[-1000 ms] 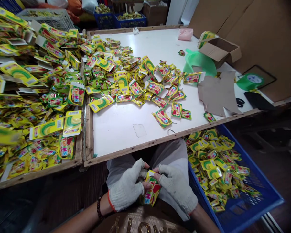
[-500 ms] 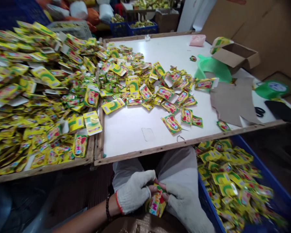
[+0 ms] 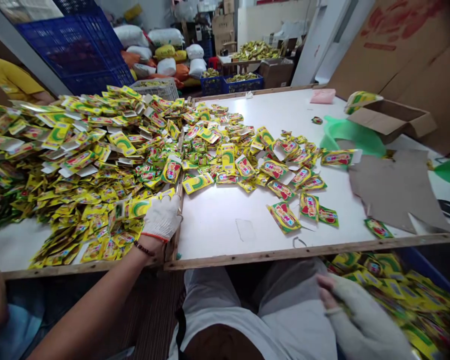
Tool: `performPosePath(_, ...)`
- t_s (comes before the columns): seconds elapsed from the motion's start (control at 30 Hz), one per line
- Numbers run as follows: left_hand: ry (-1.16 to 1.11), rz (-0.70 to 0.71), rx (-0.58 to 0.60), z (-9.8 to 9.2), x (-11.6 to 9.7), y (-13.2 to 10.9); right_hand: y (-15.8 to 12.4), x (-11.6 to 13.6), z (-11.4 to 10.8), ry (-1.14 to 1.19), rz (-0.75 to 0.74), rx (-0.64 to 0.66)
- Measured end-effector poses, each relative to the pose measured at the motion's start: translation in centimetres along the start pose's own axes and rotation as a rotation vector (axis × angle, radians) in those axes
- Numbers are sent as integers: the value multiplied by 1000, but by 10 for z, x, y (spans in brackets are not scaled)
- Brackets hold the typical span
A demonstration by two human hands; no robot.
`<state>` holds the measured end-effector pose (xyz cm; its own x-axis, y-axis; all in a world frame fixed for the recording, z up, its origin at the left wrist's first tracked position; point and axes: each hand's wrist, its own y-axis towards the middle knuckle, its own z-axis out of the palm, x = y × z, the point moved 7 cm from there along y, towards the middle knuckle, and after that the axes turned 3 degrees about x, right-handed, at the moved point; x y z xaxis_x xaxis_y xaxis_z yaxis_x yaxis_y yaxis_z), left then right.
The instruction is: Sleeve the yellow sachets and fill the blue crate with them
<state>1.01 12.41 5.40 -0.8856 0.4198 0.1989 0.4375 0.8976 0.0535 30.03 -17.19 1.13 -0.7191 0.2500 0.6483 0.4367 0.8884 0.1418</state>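
Reaching white-gloved left hand (image 3: 161, 217), fingers curled onto heap of yellow-and-green foil sachets (image 3: 97, 170) by wooden table edge (image 3: 174, 235), grip unclear, white-gloved right hand (image 3: 356, 320) half-open over lap, beside blue plastic crate (image 3: 427, 270)

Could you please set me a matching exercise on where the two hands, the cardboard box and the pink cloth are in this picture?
Things:
1. left hand
2. right hand
3. cardboard box
4. pink cloth

Places:
A. by the far edge of the white table
B. on the heap of yellow packets
C. below the table's near edge
D. at the table's right end, beside the green bag

Pairs: 1-B; 2-C; 3-D; 4-A
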Motion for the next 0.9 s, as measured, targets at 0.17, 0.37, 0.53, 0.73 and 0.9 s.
performPosePath(0.17,-59,-17,-80,-25,0,-13,18,79,42,70,-314,10)
performPosePath(0.37,-612,385,18,-39,-80,-52,42,120,68,70,-433,63)
performPosePath(0.53,-1261,297,183,-17,-124,-78,40,94,91,283,-54,348)
performPosePath(0.73,-1903,-18,547,42,-154,-114,1,61,107,877,358,264)
performPosePath(0.9,-1871,-3,680,64,-165,-136,-30,49,120,1141,468,207)
